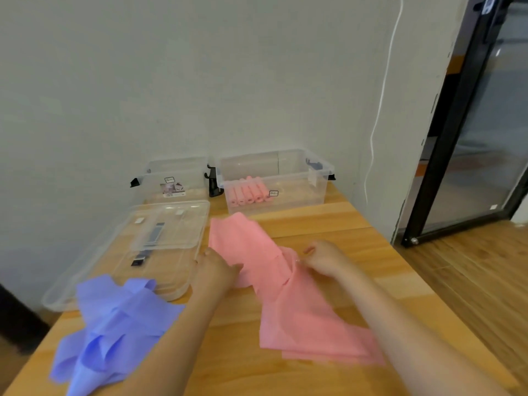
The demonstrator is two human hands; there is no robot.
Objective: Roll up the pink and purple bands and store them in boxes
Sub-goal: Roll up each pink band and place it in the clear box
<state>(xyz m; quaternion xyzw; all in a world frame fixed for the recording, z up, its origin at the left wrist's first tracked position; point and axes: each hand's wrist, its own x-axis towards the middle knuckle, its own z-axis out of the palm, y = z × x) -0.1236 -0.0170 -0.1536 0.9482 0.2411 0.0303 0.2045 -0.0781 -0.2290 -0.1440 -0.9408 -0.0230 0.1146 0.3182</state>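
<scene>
1. Wooden table (328,224) stood vs. a pale wall (200,67); wood floor (471,275) to the right, w/ a black-framed glass door (485,124) and a white cable (380,110) hanging down the wall.
2. At the table's back: two clear boxes. Right box (297,192) held a row of rolled pink bands (249,192); left box (168,181) showed only labels.
3. Clear lids (128,252) lay flat in front of the left box.
4. Purple bands (114,324) lay heaped near-left, partly over a lid edge.
5. Loose pink bands (288,307) lay spread at centre.
6. Left hand (214,267) gripped the pink bands' left edge, fingers curled.
7. Right hand (323,257) pinched a fold in the same pink bands, knuckles up.
</scene>
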